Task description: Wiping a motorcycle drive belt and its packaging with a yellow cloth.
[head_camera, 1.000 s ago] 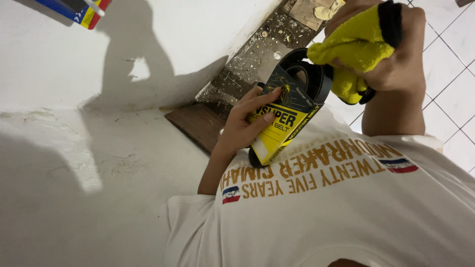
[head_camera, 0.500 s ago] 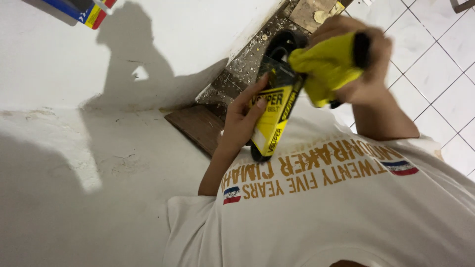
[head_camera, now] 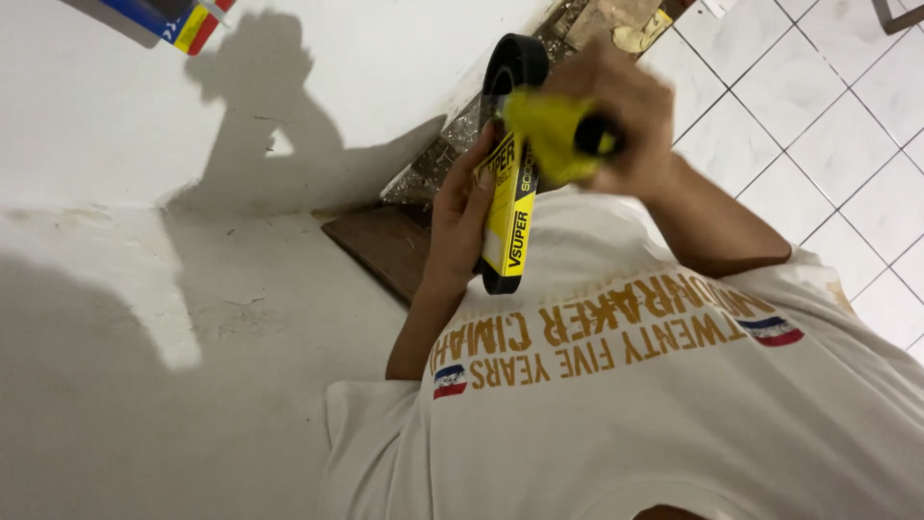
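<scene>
Belt point(head_camera: 512, 144): a black rubber drive belt in a yellow-and-black cardboard sleeve point(head_camera: 507, 217), held upright at the centre of the view, in front of your chest and clear of the floor. The bare rubber loop shows at 12 o'clock above the sleeve; a short black end shows at 6 o'clock below it.

Handling, as a judgement: the belt looks light, and flexible along its loop though firm across its width. The rubber should offer good friction; the printed card is likely smoother and may slide on the belt. Take hold on the sleeve's mid-length, fingers across the flat faces, or pinch the bare rubber directly.

Your left hand point(head_camera: 460, 217) sits at 9 o'clock of the sleeve, closed around it, fingers wrapped along its edge and forearm rising from 7 o'clock.

Your right hand point(head_camera: 616, 120) is at 2 o'clock, closed on a yellow cloth point(head_camera: 544, 135) that presses against the upper part of the belt. The wrist is bent inward, the forearm running away toward 4 o'clock.

Beyond: a brown wooden board point(head_camera: 380, 246) lies at 8 o'clock of the belt on the white floor point(head_camera: 192, 337); white tiles point(head_camera: 818, 125) fill the area at 3 o'clock.
</scene>
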